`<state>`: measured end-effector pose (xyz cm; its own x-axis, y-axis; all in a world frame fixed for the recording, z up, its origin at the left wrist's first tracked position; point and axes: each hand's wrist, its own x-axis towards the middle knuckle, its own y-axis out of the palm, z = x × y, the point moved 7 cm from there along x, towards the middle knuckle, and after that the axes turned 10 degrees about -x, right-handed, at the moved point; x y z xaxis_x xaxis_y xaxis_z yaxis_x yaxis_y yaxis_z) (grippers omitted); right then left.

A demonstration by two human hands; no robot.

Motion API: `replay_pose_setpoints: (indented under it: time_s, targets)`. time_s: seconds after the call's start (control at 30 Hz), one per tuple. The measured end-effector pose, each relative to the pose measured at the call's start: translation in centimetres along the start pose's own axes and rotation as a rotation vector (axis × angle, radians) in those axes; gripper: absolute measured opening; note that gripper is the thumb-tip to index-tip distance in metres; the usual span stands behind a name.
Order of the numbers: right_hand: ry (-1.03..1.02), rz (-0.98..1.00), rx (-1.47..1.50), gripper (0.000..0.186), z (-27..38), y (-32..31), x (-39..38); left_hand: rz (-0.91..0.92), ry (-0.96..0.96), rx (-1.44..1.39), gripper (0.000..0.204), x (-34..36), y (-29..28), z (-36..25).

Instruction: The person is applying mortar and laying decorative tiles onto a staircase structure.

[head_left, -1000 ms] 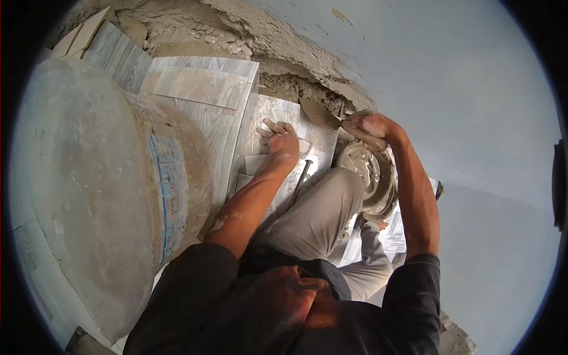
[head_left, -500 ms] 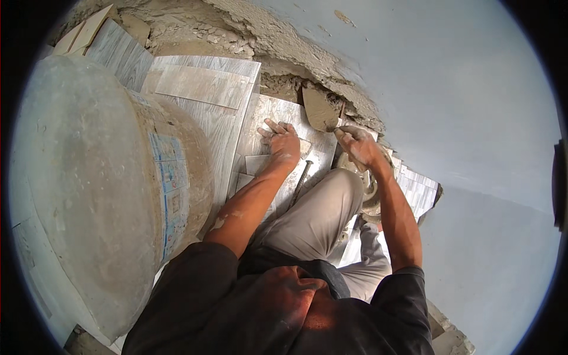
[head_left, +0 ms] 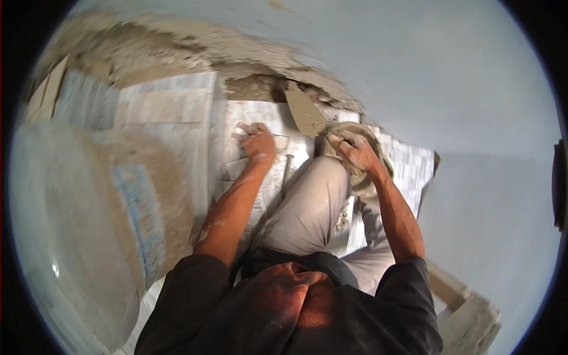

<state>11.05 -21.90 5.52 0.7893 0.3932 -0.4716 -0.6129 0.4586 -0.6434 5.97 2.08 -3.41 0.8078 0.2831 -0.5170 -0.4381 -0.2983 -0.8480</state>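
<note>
My right hand (head_left: 357, 151) is closed around the handle of a pointed trowel (head_left: 306, 112). The trowel's blade is coated in wet grey mortar, and its tip points at the gap along the foot of the broken wall. Below that hand stands a round mortar-smeared bucket (head_left: 381, 157), partly hidden by my hand and knee. My left hand (head_left: 258, 145) rests on a pale, dirty tile (head_left: 278, 112) with its fingers apart, holding nothing. A thin dark metal rod-like tool (head_left: 289, 165) lies between that hand and my knee.
A big cloudy plastic barrel (head_left: 65, 225) with a blue-and-white label stands at the left. Grey wood-look tiles (head_left: 160, 83) lie beyond it. Rough broken masonry (head_left: 171, 50) runs along the foot of the pale blue wall (head_left: 461, 83). A rough block (head_left: 467, 313) sits at lower right.
My view has turned, so the surroundings sit rotated and the barrel lower. The trowel stays in my right hand near the wall gap; my left hand remains on the tile.
</note>
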Motion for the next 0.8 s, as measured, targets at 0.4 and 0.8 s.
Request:
replay_pose_setpoints:
  time_s: [0.4, 0.8]
  targets:
    - [0.381, -0.302, 0.097, 0.048, -14.9, -9.8, -13.2, 0.043, -0.041, -0.011, 0.116, 0.4, 0.7, 1.4]
    - [0.432, -0.556, -0.827, 0.024, -19.0, -9.1, -8.4, -0.065, 0.076, 0.05, 0.113, 0.0, 0.2, 1.4]
